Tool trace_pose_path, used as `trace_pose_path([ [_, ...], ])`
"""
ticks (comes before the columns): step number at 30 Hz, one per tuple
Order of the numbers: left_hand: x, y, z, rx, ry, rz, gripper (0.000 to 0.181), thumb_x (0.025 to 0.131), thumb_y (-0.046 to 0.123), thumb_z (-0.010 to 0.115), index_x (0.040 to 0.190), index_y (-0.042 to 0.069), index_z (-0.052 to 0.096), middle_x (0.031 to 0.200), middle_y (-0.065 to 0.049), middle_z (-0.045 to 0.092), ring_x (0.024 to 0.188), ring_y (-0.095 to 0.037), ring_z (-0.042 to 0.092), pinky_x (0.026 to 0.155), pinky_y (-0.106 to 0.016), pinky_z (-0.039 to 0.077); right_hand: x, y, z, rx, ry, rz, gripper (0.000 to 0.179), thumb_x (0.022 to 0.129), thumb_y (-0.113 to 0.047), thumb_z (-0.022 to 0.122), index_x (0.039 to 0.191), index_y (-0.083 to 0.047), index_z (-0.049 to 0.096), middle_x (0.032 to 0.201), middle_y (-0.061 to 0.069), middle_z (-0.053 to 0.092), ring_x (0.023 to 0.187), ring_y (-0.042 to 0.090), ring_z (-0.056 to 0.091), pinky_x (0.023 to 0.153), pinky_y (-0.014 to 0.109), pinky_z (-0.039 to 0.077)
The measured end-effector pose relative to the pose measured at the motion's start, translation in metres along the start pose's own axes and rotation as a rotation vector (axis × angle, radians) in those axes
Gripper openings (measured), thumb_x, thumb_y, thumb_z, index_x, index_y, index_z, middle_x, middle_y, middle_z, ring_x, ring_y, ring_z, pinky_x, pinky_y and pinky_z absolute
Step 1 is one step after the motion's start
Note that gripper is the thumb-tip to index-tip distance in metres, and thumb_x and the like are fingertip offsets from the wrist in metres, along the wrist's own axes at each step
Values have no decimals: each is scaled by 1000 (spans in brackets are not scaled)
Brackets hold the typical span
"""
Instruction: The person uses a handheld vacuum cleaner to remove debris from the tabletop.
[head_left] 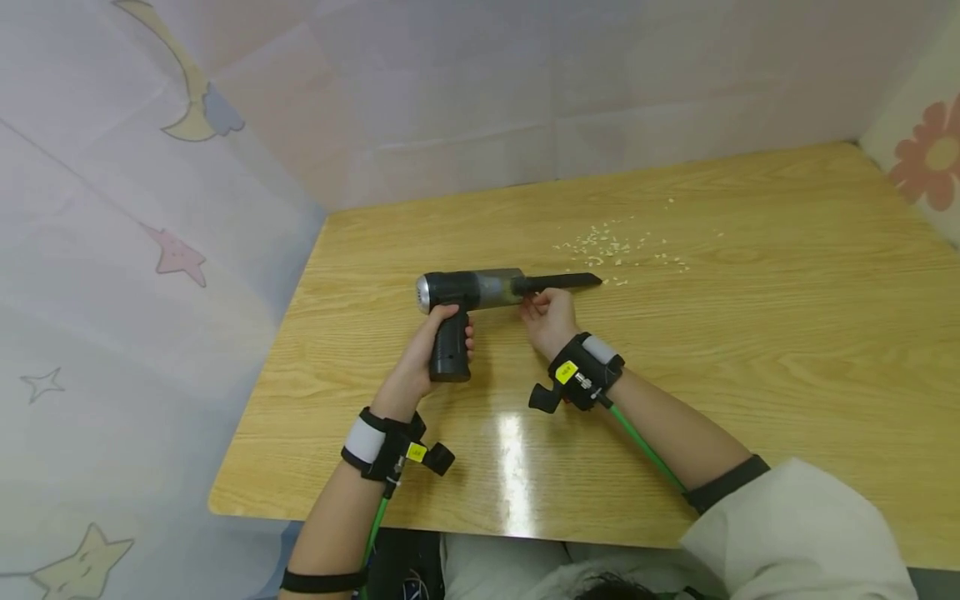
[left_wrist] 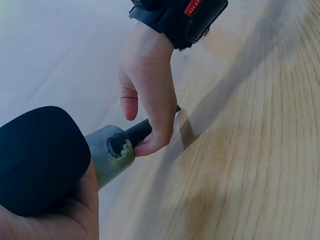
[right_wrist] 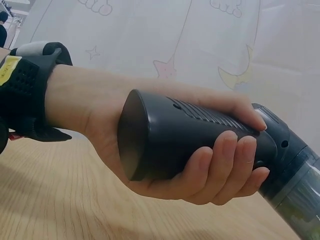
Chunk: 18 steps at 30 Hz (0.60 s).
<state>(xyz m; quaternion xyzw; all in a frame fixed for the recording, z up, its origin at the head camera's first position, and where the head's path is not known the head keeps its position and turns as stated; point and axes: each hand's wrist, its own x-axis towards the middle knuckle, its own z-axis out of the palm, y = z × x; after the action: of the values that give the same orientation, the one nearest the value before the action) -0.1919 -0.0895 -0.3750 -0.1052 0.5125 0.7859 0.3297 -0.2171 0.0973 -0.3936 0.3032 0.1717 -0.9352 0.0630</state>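
A black handheld vacuum (head_left: 495, 289) with a clear dust cup and a long narrow nozzle (head_left: 558, 282) is held level over the table, its tip pointing right. My left hand (head_left: 416, 358) grips its black handle (right_wrist: 195, 137), fingers wrapped around it and the thumb along the side. At the front of the dust cup (left_wrist: 107, 150), my right hand (head_left: 551, 321) has its bent fingers at the nozzle's base, the fingertips right at the cup's rim. Pale bits show inside the cup. Small pale flakes (head_left: 600, 244) lie scattered just beyond the nozzle tip.
The wooden table (head_left: 337, 442) has its back edge along a pale cloth wall (head_left: 465, 100). On the left hangs another cloth (head_left: 97, 317) printed with stars and a moon. Both wrists wear black straps (head_left: 588, 371) with green cables (head_left: 645, 450) running along the forearms.
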Motion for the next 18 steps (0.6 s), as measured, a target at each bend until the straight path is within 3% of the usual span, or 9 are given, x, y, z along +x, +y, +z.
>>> trace_pose_path([
  [4, 1, -2, 3, 11, -10, -2, 27, 99, 37, 40, 107, 12, 49, 80, 6, 54, 65, -4, 52, 60, -18, 47, -3, -1, -3, -19, 17, -34, 65, 88, 6, 24, 148, -16, 12, 150, 8, 24, 134, 17, 34, 112, 22, 31],
  [7, 4, -4, 5, 17, -20, 0, 27, 99, 36, 40, 105, 12, 49, 81, 6, 53, 66, -4, 52, 61, -18, 48, -4, -1, -3, -27, 54, -70, 54, 87, 7, 25, 137, -13, 22, 135, 4, 34, 113, 15, 42, 99, 21, 37],
  [10, 6, -6, 8, 11, -24, 1, 27, 99, 36, 40, 104, 12, 49, 81, 6, 53, 65, -4, 52, 61, -17, 48, -4, -1, -3, -40, 86, -105, 44, 86, 8, 27, 125, -10, 26, 115, 2, 36, 93, 14, 40, 85, 22, 37],
  [18, 9, -11, 16, 13, -37, 7, 27, 98, 36, 40, 107, 11, 48, 83, 6, 52, 66, -3, 51, 62, -17, 47, -4, -3, -6, -69, 160, -192, 20, 83, 9, 32, 88, -10, 35, 82, 0, 39, 73, 16, 38, 74, 24, 36],
])
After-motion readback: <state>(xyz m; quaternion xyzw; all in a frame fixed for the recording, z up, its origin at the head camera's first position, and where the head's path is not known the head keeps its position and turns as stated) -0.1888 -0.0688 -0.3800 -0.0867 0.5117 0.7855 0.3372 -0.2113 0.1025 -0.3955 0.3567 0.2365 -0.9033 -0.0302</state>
